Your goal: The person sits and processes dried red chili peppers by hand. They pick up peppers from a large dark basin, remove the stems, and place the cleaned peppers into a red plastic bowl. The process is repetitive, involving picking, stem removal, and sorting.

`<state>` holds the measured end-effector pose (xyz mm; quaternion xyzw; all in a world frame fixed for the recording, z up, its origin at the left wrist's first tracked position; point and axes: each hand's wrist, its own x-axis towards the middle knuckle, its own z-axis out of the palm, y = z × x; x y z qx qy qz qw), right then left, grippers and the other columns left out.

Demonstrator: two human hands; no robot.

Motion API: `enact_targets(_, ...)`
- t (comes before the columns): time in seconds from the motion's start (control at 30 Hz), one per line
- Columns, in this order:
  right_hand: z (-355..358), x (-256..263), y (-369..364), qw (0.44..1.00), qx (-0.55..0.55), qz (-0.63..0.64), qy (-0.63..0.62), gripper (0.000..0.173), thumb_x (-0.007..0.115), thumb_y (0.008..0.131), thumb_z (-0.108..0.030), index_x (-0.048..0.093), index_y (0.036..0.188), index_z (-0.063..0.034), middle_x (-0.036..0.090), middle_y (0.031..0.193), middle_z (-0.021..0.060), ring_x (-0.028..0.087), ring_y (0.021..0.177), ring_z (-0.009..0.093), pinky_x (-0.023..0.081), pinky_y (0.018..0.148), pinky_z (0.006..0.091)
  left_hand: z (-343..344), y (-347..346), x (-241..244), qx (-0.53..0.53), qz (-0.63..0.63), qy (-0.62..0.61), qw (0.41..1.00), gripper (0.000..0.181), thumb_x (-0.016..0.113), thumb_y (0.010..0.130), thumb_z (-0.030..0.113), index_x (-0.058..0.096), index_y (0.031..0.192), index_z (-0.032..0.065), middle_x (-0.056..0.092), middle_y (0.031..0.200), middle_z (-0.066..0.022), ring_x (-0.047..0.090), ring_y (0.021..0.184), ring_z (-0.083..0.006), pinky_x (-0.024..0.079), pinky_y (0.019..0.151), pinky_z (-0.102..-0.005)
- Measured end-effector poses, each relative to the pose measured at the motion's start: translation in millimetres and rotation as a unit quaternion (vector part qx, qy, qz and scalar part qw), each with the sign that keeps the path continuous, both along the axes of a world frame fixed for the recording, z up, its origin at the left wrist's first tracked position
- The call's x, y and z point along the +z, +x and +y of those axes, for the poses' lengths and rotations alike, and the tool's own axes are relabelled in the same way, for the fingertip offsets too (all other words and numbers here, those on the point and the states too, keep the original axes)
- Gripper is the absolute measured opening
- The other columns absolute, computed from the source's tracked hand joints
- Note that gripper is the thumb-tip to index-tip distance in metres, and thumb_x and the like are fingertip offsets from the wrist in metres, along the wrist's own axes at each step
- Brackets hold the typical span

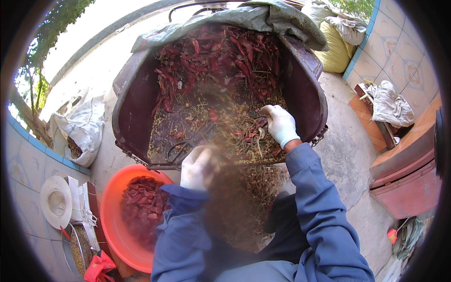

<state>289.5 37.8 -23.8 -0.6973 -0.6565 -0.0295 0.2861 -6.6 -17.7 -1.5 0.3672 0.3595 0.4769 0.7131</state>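
Observation:
My left hand [198,168], in a white glove, is at the near edge of a dark maroon cart bed [304,88]. Its fingers are curled and partly blurred, so whether they hold anything is unclear. Just beyond it lie dark-handled scissors [179,152]. Also gloved, my right hand [280,124] is bent over a litter of dry stems and scraps [252,139] at the bed's right side; its fingertips are curled, and any grip is unclear. Dried red chillies [218,58] are heaped at the far end. Yellowish seeds [155,142] are scattered across the bed floor.
An orange basin [111,218] with red chilli pieces [144,208] stands at lower left. Stem debris [262,183] lies below the bed's edge. A grey-green woven sheet [232,21] covers the far rim. Chains [319,136] hang at the bed's corners. A white sack [86,130] is left.

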Motion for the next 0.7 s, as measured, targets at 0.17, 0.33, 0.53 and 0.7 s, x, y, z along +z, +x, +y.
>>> enact_targets(0.17,-4,-14,5,0.981,0.090,-0.172,-0.021,0.029,0.074,0.075,-0.019,0.073,0.104,-0.0238,0.068,0.105,0.0025,0.059,0.111,0.030,0.049,0.086,0.0475,-1,3,1,-0.013,-0.006,0.010,1.000,0.024,0.058,0.102,0.022,0.062,0.113,0.0020,0.059,0.077,-0.0031,0.059,0.060,-0.0113,0.034,0.038,-0.0194)
enact_targets(0.33,0,-19,1,0.980,0.060,-0.177,-0.062,0.014,0.070,0.078,-0.021,0.071,0.093,-0.0191,0.069,0.091,0.0047,0.066,0.090,0.030,0.050,0.078,0.0459,-4,3,5,-0.016,0.023,0.006,1.000,0.024,0.058,0.102,0.021,0.062,0.113,0.0010,0.059,0.077,-0.0035,0.059,0.060,-0.0110,0.033,0.037,-0.0192)
enact_targets(0.53,-13,7,-16,0.998,0.031,-0.048,-0.035,0.016,0.075,0.082,-0.023,0.070,0.090,-0.0106,0.068,0.084,0.0104,0.068,0.080,0.030,0.052,0.071,0.0416,-2,2,3,0.015,0.031,0.016,0.999,0.022,0.059,0.101,0.020,0.064,0.111,0.0005,0.061,0.077,-0.0038,0.058,0.058,-0.0101,0.033,0.037,-0.0191)
enact_targets(0.7,-43,32,-63,0.983,0.094,0.112,0.107,0.019,0.080,0.079,-0.021,0.066,0.088,-0.0102,0.066,0.083,0.0084,0.067,0.075,0.028,0.052,0.066,0.0376,1,12,-1,0.042,0.081,0.052,0.994,0.024,0.061,0.099,0.018,0.067,0.117,0.0014,0.061,0.075,-0.0020,0.054,0.055,-0.0065,0.030,0.039,-0.0187)
